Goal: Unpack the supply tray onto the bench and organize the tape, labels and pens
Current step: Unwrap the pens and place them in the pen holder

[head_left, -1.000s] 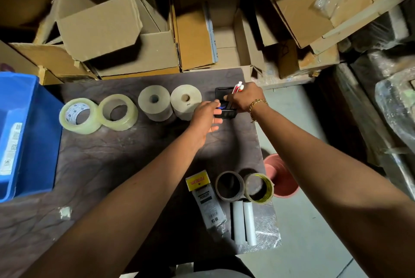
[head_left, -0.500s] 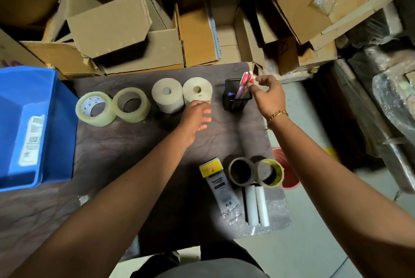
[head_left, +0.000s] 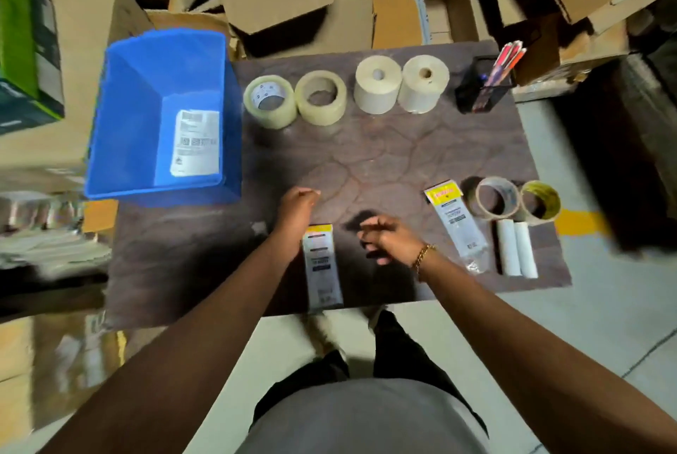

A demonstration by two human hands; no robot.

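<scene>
Through the head camera, my left hand (head_left: 297,210) is curled over the bench (head_left: 384,160), seen from behind. I cannot tell whether its fingers pinch anything. Just beside its wrist lies a label packet (head_left: 322,266), yellow-topped with dark print, lengthwise at the near edge. My right hand (head_left: 388,239) hovers right of the packet, fingers slack and apart, holding nothing. Along the far edge stand two clear tape rolls (head_left: 269,103), two cream label rolls (head_left: 377,87) and a black mesh holder (head_left: 478,94) with pens (head_left: 507,57). The blue tray (head_left: 121,105) sits at the left, with a white sticker on its floor.
</scene>
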